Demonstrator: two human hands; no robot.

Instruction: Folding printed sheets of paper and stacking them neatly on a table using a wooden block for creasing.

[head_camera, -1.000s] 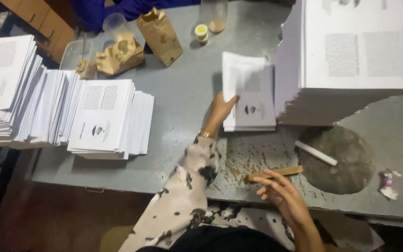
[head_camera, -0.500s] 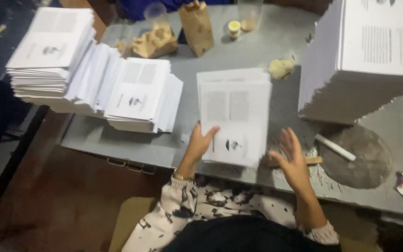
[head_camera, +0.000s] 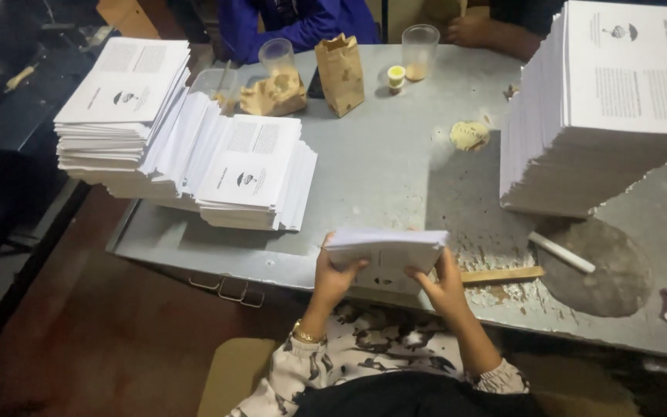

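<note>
left hand (head_camera: 332, 279) and right hand (head_camera: 443, 286) grip a folded paper bundle (head_camera: 386, 252) from both sides. bundle sits at near edge of grey table (head_camera: 384, 166), wooden stick (head_camera: 501, 275) just right.

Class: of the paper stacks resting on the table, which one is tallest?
The stack at the right: one straight high block, far taller than the two low, fanned-out stacks at the left.

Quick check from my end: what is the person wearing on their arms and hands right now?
Both hands are bare, no gloves. The left hand has a gold-coloured bangle at the wrist. Both arms wear long sleeves of pale cloth with a dark blotchy pattern; the right hand comes out of a gathered, frilled cuff. I can see no rings or watch.
</note>
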